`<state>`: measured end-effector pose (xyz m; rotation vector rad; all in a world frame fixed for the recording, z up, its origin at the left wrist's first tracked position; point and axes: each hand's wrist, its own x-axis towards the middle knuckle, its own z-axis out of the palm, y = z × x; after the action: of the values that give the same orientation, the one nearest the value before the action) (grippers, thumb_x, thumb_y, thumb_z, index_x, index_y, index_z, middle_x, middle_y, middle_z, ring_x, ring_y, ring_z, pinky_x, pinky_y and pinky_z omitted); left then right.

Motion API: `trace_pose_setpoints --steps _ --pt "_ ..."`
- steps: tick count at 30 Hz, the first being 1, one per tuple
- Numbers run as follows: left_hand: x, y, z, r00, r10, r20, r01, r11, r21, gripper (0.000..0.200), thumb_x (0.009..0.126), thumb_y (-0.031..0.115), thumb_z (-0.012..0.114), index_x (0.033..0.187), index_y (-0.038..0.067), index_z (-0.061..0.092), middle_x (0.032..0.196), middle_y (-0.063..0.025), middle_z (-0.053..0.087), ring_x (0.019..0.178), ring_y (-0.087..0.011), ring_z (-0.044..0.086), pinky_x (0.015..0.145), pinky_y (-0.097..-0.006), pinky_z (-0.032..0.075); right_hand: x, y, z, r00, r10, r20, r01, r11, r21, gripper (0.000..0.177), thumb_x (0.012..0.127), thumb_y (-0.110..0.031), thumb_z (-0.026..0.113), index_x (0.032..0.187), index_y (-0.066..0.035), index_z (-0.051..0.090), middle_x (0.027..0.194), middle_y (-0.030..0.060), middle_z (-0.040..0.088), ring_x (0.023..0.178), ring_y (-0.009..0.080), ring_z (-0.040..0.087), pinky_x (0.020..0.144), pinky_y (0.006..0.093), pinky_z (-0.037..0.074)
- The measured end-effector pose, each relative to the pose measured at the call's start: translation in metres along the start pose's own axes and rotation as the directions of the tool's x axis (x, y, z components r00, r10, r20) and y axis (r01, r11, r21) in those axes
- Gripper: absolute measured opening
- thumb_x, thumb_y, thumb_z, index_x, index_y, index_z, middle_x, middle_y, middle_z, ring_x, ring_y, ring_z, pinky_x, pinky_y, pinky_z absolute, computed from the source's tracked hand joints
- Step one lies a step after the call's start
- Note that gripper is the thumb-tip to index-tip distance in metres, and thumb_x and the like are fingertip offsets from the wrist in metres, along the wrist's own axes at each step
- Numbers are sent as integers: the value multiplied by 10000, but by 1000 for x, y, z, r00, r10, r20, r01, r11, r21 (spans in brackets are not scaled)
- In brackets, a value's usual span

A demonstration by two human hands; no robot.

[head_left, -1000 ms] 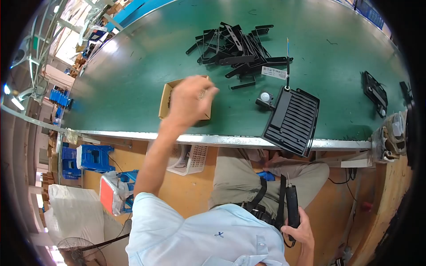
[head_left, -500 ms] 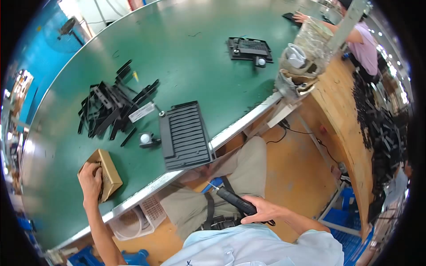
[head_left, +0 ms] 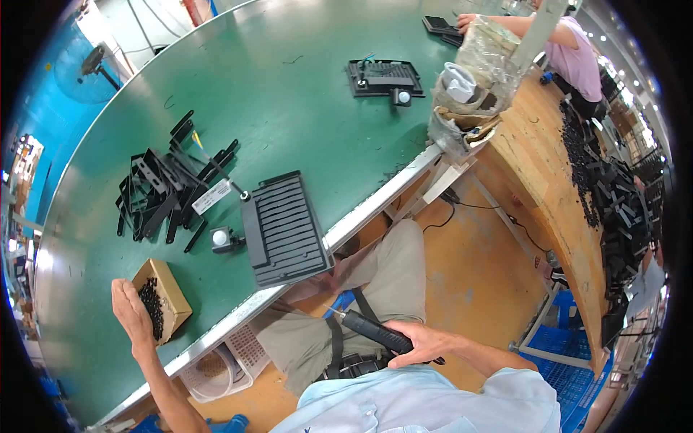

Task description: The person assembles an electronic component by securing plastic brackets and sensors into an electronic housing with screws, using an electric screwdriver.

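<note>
Screws (head_left: 152, 309) lie in the cardboard box (head_left: 177, 294) near the desk (head_left: 289, 108) edge, your left hand (head_left: 130, 312) open-fingered against them. Pinch just a few; your right hand (head_left: 420, 343) grips the screwdriver (head_left: 369, 331) firmly.

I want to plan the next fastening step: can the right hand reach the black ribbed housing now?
Probably yes. The black ribbed housing lies at the near table edge, with nothing between them, though the right hand is full with the screwdriver.
</note>
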<state>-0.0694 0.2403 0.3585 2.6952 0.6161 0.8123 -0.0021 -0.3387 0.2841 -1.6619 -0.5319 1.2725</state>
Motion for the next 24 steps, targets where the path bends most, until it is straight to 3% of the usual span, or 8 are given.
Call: trace_pose_setpoints --steps 2,4,5,6,9,17,21,24 --pt "-7 61 -10 999 51 13 -49 994 -97 178 1053 110 458 1030 -21 576 922 -190 564 852 -368 554 812 -427 471 1 -5 0 999 45 17 -46 998 40 825 830 -400 877 1442 -4 491 1036 88 615 972 200 615 857 348 518" --pt "-25 108 1 955 282 92 -268 953 -140 142 910 20 633 1051 23 617 1041 -157 634 999 -374 602 925 -450 470 3 -2 -2 997 71 31 -72 997 42 837 806 -382 901 1431 3 500 986 56 615 919 173 610 806 332 523" --pt "-32 128 12 892 438 108 -417 892 -174 291 790 -23 730 1051 51 623 1090 -139 648 1063 -359 618 973 -475 466 1 1 -1 997 69 35 -70 997 33 835 801 -379 905 1426 4 504 980 52 614 915 171 608 804 332 522" --pt "-35 153 18 818 552 164 -494 819 -290 334 760 -29 761 1047 72 622 1100 -125 654 1123 -341 620 1033 -512 451 2 4 -1 997 61 38 -62 998 23 832 797 -377 908 1421 4 509 974 47 613 911 169 605 801 332 520" --pt "-40 187 46 642 737 212 -667 673 -319 289 764 63 821 985 81 635 1187 -70 662 1290 -333 571 1121 -579 389 5 0 -2 996 84 15 -85 996 41 809 782 -364 921 1392 -2 531 948 31 605 879 159 596 779 333 514" --pt "-52 208 108 655 753 67 -668 618 -416 287 777 71 819 1005 42 647 1157 -88 649 1140 -295 607 962 -492 426 -16 4 0 990 123 -70 -112 983 146 759 782 -358 922 1357 -19 561 911 9 591 843 128 578 735 307 498" --pt "-59 247 120 736 677 34 -624 696 -355 240 810 77 785 1011 45 656 1109 -92 652 1071 -292 618 971 -470 394 -22 4 1 988 140 -72 -124 973 196 764 791 -349 918 1375 -29 544 920 -5 581 846 111 570 727 296 492" --pt "-56 261 124 809 587 30 -498 713 -493 188 840 5 727 1003 42 640 1097 -111 667 1055 -304 625 982 -451 408 -25 7 0 993 83 -84 -66 979 194 749 831 -296 895 1416 -38 505 935 -3 584 802 102 579 702 287 496"
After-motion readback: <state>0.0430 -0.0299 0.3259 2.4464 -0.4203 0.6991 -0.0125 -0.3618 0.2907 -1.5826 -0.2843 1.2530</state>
